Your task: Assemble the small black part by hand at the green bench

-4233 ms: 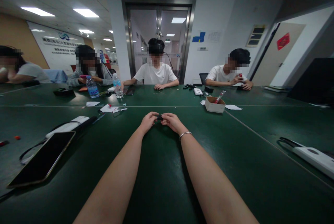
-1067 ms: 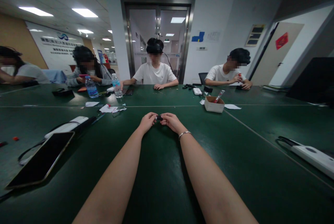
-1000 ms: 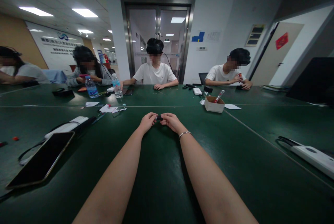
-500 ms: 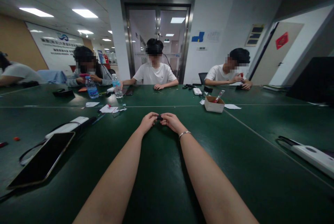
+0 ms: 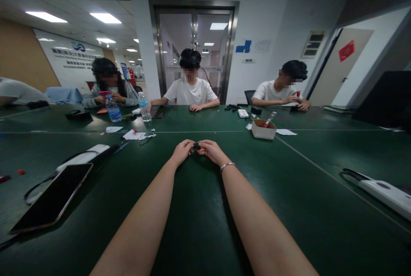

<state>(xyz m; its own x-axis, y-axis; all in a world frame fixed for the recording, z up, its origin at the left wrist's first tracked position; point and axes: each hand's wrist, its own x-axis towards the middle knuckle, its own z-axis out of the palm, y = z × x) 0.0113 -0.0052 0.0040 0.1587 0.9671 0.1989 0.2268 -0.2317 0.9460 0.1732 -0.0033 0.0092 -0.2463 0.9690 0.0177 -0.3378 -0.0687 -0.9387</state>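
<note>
A small black object (image 5: 196,145) is held between my two hands over the green table (image 5: 199,224), near the middle of the view. My left hand (image 5: 183,151) pinches its left end with closed fingers. On the other end, the fingertips of my right hand (image 5: 210,151) are closed too; a silver bangle circles that wrist. The object's details are too small to tell, and my fingers partly cover it.
A phone (image 5: 53,196) and a white device (image 5: 83,157) with a cable lie left. Another white device (image 5: 385,192) lies right. Beyond are a small box (image 5: 263,129), paper scraps (image 5: 135,134), two bottles (image 5: 113,109) and several seated people.
My hands and the black object have hardly moved. At the far left, a person has leaned so that the head is out of view.
</note>
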